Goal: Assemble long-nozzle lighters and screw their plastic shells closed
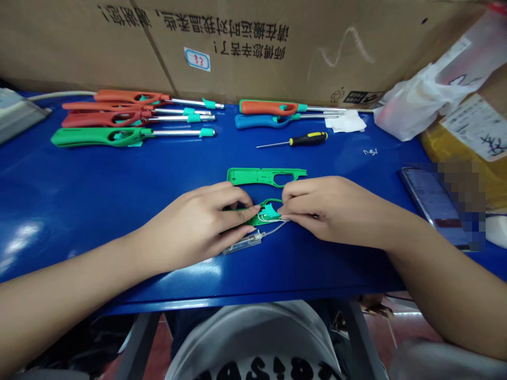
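Note:
My left hand (209, 219) is closed, thumb and fingers pinching the left part of a green lighter half-shell (271, 201) that lies low on the table. A teal trigger (271, 211) sits in that shell, with thin white wires beside it. From the right, my right hand (317, 208) pinches at the trigger's right end; its fingertips partly hide what they grip. Under my left fingers lies a clear fuel tank (243, 243), a thin tube running from it toward my right fingertips. The other green half-shell (261, 177) rests just beyond both hands, open side up.
Several red, orange and green gas lighters (103, 137) lie back left. An orange lighter (269, 107) and a blue lighter (263, 122) lie back centre, near a screwdriver (309, 139), white paper (345, 121) and small screws (371, 152). A phone (431, 203) lies right; a cardboard box (245, 31) stands behind.

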The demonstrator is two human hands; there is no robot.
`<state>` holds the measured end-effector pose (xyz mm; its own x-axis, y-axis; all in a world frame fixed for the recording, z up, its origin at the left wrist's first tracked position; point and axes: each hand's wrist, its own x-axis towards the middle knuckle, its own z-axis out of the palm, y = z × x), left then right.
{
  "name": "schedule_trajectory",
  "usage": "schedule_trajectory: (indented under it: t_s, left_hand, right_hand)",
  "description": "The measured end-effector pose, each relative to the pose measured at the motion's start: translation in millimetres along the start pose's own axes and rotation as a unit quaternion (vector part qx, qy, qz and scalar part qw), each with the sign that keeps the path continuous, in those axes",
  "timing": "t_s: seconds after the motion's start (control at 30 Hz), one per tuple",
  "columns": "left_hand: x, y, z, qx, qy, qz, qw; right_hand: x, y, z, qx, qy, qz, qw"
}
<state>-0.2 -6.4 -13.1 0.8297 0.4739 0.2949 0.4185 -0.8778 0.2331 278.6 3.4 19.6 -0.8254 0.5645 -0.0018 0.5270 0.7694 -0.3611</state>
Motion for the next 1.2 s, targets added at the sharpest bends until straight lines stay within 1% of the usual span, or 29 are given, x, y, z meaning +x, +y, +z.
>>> schedule_trajectory:
  t_s: [0.07, 0.13, 0.2, 0.3, 0.4, 0.47, 0.53, 0.63, 0.77, 0.83, 0.9, 0.93, 0.97, 1.03, 1.07, 1.13, 1.2]
  left_hand:
    - [0, 0, -0.1, 0.003, 0.0, 0.0, 1.0]
    - [0, 0, 0.2, 0.002, 0.002, 0.003, 1.0]
    - [1, 0, 1.0, -0.004, 0.005, 0.006, 1.0]
    - [1, -1, 2.2, -0.013, 0.017, 0.01, 1.0]
    - [1, -2, 1.8, -0.014, 0.02, 0.016, 1.0]
    - [1, -2, 0.9, -0.013, 0.008, 0.014, 1.0]
    - [1, -1, 0.0, -0.01, -0.008, 0.005, 1.0]
    - [3, 1, -0.4, -0.013, -0.031, -0.01, 0.999]
    - [5, 2, 0.4, 0.006, -0.066, -0.013, 0.998]
    - [4, 1, 0.7, 0.02, -0.077, -0.014, 0.997]
    - [3, -1, 0.5, 0.028, -0.083, -0.015, 0.996]
    - [2, -2, 0.1, 0.029, -0.085, -0.014, 0.996]
    - [2, -3, -0.5, 0.03, -0.087, -0.013, 0.996]
    - [2, -5, -1.8, 0.03, -0.088, -0.009, 0.996]
    - [2, -5, -2.4, 0.031, -0.086, -0.005, 0.996]
    - [2, -7, -3.2, 0.032, -0.084, 0.001, 0.996]
    - [1, -8, -3.6, 0.036, -0.086, 0.005, 0.996]
  right_hand:
    - [2, 3, -1, 0.09, 0.009, 0.026, 0.996]
    - [4, 6, 0, 0.171, 0.019, 0.05, 0.984]
    - [6, 9, 2, 0.226, 0.023, 0.089, 0.97]
    - [8, 11, 5, 0.275, 0.022, 0.154, 0.949]
    - [10, 12, 6, 0.301, 0.006, 0.205, 0.931]
    - [11, 12, 5, 0.314, -0.003, 0.225, 0.922]
    - [11, 12, 5, 0.327, -0.003, 0.231, 0.916]
    - [11, 12, 5, 0.318, 0.007, 0.237, 0.918]
    - [10, 12, 9, 0.266, 0.042, 0.232, 0.935]
    - [9, 12, 6, 0.259, 0.061, 0.225, 0.937]
    - [4, 14, -2, 0.251, 0.063, 0.221, 0.94]
    - [1, 15, -8, 0.24, 0.052, 0.218, 0.945]
    - [-3, 16, -14, 0.217, 0.037, 0.201, 0.955]
    - [-12, 18, -26, 0.166, -0.039, 0.159, 0.972]
    - [-15, 19, -30, 0.145, -0.062, 0.146, 0.977]
    - [-20, 20, -34, 0.115, -0.09, 0.143, 0.979]
    - [-22, 20, -33, 0.11, -0.104, 0.153, 0.977]
